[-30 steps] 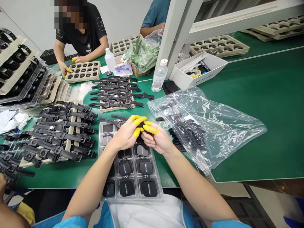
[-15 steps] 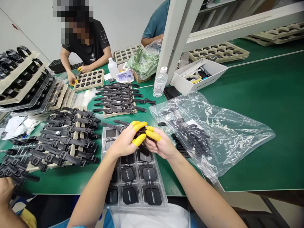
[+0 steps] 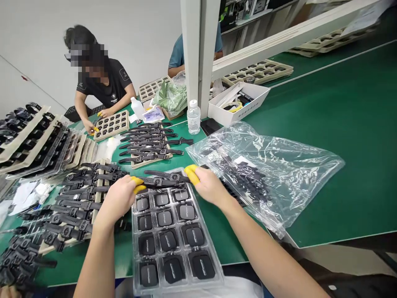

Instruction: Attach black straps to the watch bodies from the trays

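Observation:
Yellow finger covers are on the fingertips of both my hands. A black watch point(image 3: 158, 182) is stretched level between them, over the far end of a clear plastic tray point(image 3: 134, 265). My left hand point(image 3: 116, 200) is closed on one strap end. At the other end, my right hand point(image 3: 207, 185) pinches the strap. Another black watch strap lies close along it, so the two partly overlap. Black square pieces point(image 3: 168, 241) with pale lettering sit in the tray's compartments.
Watches point(image 3: 80, 194) cover a beige tray on the left, beside tall stacked trays point(image 3: 27, 140). A second watch-laden tray point(image 3: 149, 145) lies ahead. On the right are a clear plastic bag point(image 3: 288, 165), a bottle point(image 3: 194, 118) and a white box point(image 3: 238, 103). A co-worker point(image 3: 102, 82) sits opposite.
My hands have moved apart, left hand leftward and right hand slightly right, and the watch is now drawn out straight between them. More of the tray shows. The camera view has shifted.

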A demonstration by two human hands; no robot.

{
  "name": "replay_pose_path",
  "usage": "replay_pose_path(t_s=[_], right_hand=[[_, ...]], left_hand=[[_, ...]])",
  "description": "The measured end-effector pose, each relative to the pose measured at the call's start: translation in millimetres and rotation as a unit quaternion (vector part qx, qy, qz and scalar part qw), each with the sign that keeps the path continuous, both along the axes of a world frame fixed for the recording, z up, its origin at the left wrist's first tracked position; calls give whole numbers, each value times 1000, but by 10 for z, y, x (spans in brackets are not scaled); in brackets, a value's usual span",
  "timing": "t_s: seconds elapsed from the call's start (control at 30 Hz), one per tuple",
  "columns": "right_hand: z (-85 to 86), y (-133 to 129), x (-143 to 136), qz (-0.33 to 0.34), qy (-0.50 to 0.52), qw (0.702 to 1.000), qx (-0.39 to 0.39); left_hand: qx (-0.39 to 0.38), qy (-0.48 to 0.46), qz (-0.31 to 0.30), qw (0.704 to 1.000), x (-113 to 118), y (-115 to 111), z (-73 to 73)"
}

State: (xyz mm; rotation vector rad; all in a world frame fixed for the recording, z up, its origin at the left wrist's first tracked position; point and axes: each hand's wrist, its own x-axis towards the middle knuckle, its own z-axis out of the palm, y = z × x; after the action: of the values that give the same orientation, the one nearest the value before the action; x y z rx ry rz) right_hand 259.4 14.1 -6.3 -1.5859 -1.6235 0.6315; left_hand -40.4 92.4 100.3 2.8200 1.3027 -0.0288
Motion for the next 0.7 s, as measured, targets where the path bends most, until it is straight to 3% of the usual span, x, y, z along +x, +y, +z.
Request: replay_pose_path(t_s=[0.1,0.2,0.33,0.5,0.7], right_hand=[[-109,67,210,-94,-132,983,-89],[-260,111,350,-115,-216,957,-158],[-392,130,357,-96,-242,951,-166],[-439,140,322,-87,-251,950,-162],[-434,158,330,-95,-267,943,-174]], left_hand=[[-119,9,14,993,-127,82,18],[-192,57,51,978,-136,178,-27],[-158,94,100,978,-58,297,-155],[-106,140,132,976,-14,363,-279],[-42,147,135,979,-55,321,-284]])
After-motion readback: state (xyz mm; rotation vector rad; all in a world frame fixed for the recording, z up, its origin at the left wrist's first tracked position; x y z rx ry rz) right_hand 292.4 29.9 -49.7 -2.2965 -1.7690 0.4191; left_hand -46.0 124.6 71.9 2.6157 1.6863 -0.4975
